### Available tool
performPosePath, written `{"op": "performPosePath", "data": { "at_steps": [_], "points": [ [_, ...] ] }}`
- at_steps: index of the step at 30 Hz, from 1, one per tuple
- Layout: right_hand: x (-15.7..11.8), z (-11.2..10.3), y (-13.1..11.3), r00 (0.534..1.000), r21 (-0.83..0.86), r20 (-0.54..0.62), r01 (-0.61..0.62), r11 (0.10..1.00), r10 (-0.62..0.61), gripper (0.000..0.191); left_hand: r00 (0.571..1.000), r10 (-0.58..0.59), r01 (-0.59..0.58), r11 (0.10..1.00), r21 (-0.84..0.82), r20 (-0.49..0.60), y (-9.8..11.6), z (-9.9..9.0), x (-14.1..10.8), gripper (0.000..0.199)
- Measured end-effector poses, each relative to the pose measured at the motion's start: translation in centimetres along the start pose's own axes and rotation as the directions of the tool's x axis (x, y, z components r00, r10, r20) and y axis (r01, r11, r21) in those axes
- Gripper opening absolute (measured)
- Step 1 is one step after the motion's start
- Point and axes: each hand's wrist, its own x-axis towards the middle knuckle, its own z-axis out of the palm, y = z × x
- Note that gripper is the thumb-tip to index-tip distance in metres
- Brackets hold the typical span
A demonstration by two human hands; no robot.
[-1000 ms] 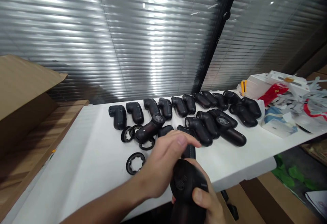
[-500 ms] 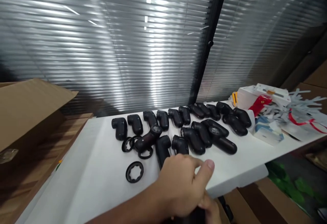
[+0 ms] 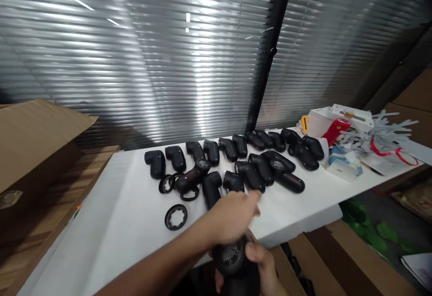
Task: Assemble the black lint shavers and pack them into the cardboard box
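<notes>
My right hand (image 3: 265,264) is wrapped round a black L-shaped handheld device (image 3: 232,260) with a metal mesh grille, at the bottom of the view. Its thumb presses the device's side. Just above the grille, my left hand (image 3: 232,217) reaches across the device's far end; motion blurs its fingers, and I cannot tell whether they grip it. Beyond the hands, several similar black devices lie in rows on the white-covered table (image 3: 131,224). A black ring (image 3: 176,217) with a scalloped inner edge lies flat left of my left hand, and several more rings lie behind it.
An open cardboard box (image 3: 40,129) stands at the left. At the right end of the table are white boxes (image 3: 351,116), grey strips (image 3: 381,134) and a red item (image 3: 334,132). Below the front edge, a carton (image 3: 317,260) holds black items. Blinds stand behind.
My left hand has shifted slightly up and left, uncovering the grille of the device and more of my right hand. The camera view has shifted slightly. Items on the table lie as before.
</notes>
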Motion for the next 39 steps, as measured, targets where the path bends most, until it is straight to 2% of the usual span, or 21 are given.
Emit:
{"op": "performPosePath", "data": {
  "at_steps": [2, 4, 6, 10, 12, 15, 17, 19, 21, 23, 26, 28, 29, 31, 34, 36, 39],
  "points": [
    [-0.2, 0.2, 0.3, 1.000, -0.022, 0.020, -0.002, 1.000, 0.003, 0.044, 0.997, -0.053, 0.050, 0.998, 0.049, 0.049, -1.5, 3.0, -0.2, 0.023],
    [-0.4, 0.3, 0.2, 1.000, -0.025, 0.027, -0.002, 1.000, 0.002, 0.043, 0.994, -0.087, 0.082, 0.992, 0.093, 0.059, -2.3, 4.4, 0.0, 0.022],
    [-0.3, 0.4, -0.1, 0.999, -0.021, 0.041, -0.007, 1.000, 0.007, 0.044, 0.994, -0.093, 0.086, 0.991, 0.107, 0.065, -2.3, 3.8, 0.5, 0.028],
    [0.4, 0.8, -0.3, 0.997, -0.004, 0.073, 0.007, 1.000, -0.007, 0.056, 0.992, -0.122, 0.123, 0.989, -0.079, 0.021, -0.7, 0.1, 1.0, 0.050],
    [0.7, 1.1, -0.1, 0.999, 0.062, 0.048, 0.016, 0.998, -0.019, 0.059, 0.987, -0.158, 0.159, 0.984, -0.077, 0.019, 0.0, -1.0, 0.3, 0.048],
    [0.8, 1.8, -0.1, 0.999, 0.142, -0.046, -0.013, 0.990, 0.020, 0.065, 0.991, -0.093, 0.087, 0.994, 0.067, 0.092, -0.1, -0.7, -1.0, 0.041],
    [0.8, 2.3, -0.5, 0.986, 0.145, -0.123, -0.093, 0.985, 0.111, 0.067, 0.989, -0.055, 0.035, 0.989, 0.140, 0.136, -0.9, 0.2, -1.4, 0.042],
    [1.2, 2.8, -0.9, 0.961, 0.149, -0.172, -0.191, 0.970, 0.215, 0.067, 0.986, -0.064, 0.041, 0.989, 0.143, 0.155, -2.0, 0.9, -1.3, 0.047],
    [1.9, 3.1, -1.3, 0.947, 0.170, -0.172, -0.243, 0.955, 0.272, 0.070, 0.982, -0.110, 0.094, 0.990, 0.110, 0.151, -2.9, 1.2, -1.1, 0.055],
    [2.6, 3.2, -1.4, 0.949, 0.184, -0.140, -0.256, 0.949, 0.283, 0.071, 0.966, -0.209, 0.204, 0.978, 0.048, 0.149, -3.4, 1.1, -0.8, 0.062],
    [3.2, 3.3, -1.4, 0.944, 0.228, -0.096, -0.288, 0.930, 0.316, 0.072, 0.881, -0.412, 0.444, 0.890, -0.106, 0.232, -3.7, 0.7, -0.6, 0.063],
    [3.2, 3.5, -1.7, 0.942, 0.333, -0.112, -0.265, 0.905, 0.316, 0.071, 0.847, -0.439, 0.508, 0.835, -0.213, 0.299, -4.0, 0.5, -0.4, 0.062],
    [3.2, 3.7, -1.9, 0.939, 0.396, -0.120, -0.252, 0.883, 0.322, 0.070, 0.857, -0.411, 0.492, 0.833, -0.252, 0.311, -4.1, 0.4, -0.3, 0.061],
    [2.9, 4.2, -2.6, 0.927, 0.486, -0.117, -0.259, 0.835, 0.356, 0.074, 0.905, -0.318, 0.399, 0.866, -0.301, 0.283, -4.4, 0.2, 0.0, 0.058],
    [2.7, 5.0, -3.4, 0.898, 0.503, -0.102, -0.325, 0.801, 0.428, 0.078, 0.960, -0.196, 0.245, 0.934, -0.261, 0.201, -4.7, -0.2, 0.3, 0.054],
    [2.7, 5.4, -3.7, 0.877, 0.521, -0.139, -0.331, 0.787, 0.460, 0.075, 0.969, -0.131, 0.171, 0.968, -0.184, 0.211, -4.8, -0.5, 0.4, 0.051],
    [2.9, 5.6, -3.8, 0.865, 0.563, -0.208, -0.276, 0.779, 0.456, 0.073, 0.957, -0.020, 0.049, 0.995, -0.091, 0.288, -5.2, -1.1, 0.5, 0.053]
  ]
}}
